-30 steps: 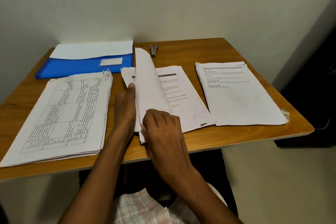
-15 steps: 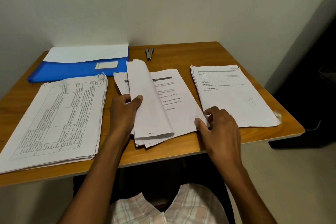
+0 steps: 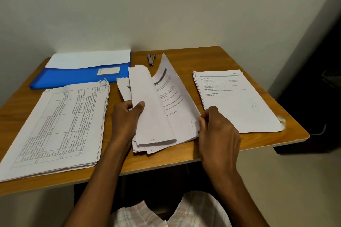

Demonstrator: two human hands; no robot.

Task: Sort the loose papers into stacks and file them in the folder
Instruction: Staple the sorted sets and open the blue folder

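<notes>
Papers of the middle stack (image 3: 164, 116) lie directly in front of you on the bench (image 3: 184, 57), long axis running away from you toward the blue folder (image 3: 73, 77), which sits beyond the stack and off to its left. Your left hand (image 3: 127, 116) curls round the folded-back upper sheets on the stack's left side. Your right hand (image 3: 217, 127) pinches the near right corner of one lifting sheet (image 3: 180, 101). That right hand is nearer the right-hand stack (image 3: 238, 101), just beside the middle one.
</notes>
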